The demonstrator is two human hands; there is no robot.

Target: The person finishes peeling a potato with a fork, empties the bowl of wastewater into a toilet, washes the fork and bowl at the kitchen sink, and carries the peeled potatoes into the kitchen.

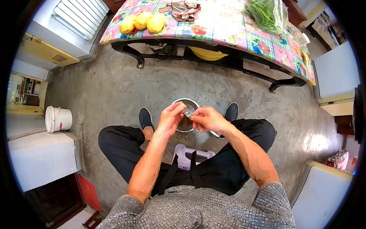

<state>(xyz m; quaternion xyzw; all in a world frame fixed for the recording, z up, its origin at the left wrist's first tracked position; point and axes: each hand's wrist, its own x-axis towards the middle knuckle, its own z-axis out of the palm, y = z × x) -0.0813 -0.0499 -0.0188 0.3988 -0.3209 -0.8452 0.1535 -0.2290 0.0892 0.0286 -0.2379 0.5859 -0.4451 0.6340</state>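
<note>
My left hand (170, 117) and my right hand (207, 119) meet in front of me, fingertips pinched on a small clear, shiny piece (188, 112) between them. It looks like thin plastic, but its exact kind is too small to make out. Right below the hands, a round bucket (175, 128) with a pale rim stands on the floor between my feet. Its inside looks dark brown, and the hands cover part of it. Under my right wrist shows a bit of something bright and white, mostly hidden.
A low table (213, 28) with a flowered cloth stands ahead, bearing several yellow fruits (142, 21), a crumpled cloth (184, 10) and a bag of green vegetables (267, 15). Beneath it is a yellow basin (208, 54). A lilac stool (184, 155) is under me; a white bucket (59, 119) sits left.
</note>
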